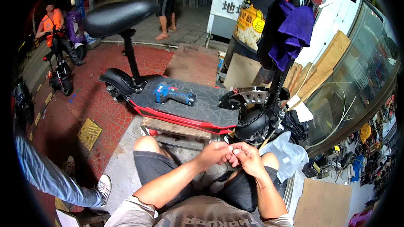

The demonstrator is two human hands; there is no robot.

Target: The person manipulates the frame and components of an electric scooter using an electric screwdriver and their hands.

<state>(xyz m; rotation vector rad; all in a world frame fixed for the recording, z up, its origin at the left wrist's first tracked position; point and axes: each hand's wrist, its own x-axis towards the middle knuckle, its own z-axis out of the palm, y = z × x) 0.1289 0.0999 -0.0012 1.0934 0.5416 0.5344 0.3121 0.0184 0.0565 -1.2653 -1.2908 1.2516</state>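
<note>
My left hand (213, 154) and my right hand (250, 159) meet above my lap, thumbs and fingertips pinched together. Whatever is between the fingers is too small to make out. Just beyond them stands an electric scooter with a red-edged black deck (198, 111), raised on a low wooden bench (176, 128). A blue and black cordless power tool (174, 95) lies on the deck, out of my hands. The black front wheel (252, 127) is close past my right hand. On its post at the left rises the black saddle (122, 14).
A purple cloth (294, 31) hangs on the scooter's stem. Clear plastic sheeting (284, 153) lies beside my right knee. Tools and parts (349, 159) crowd the right side. A person in jeans (52, 176) stands close at left; others are farther back. Cardboard (324, 201) lies at lower right.
</note>
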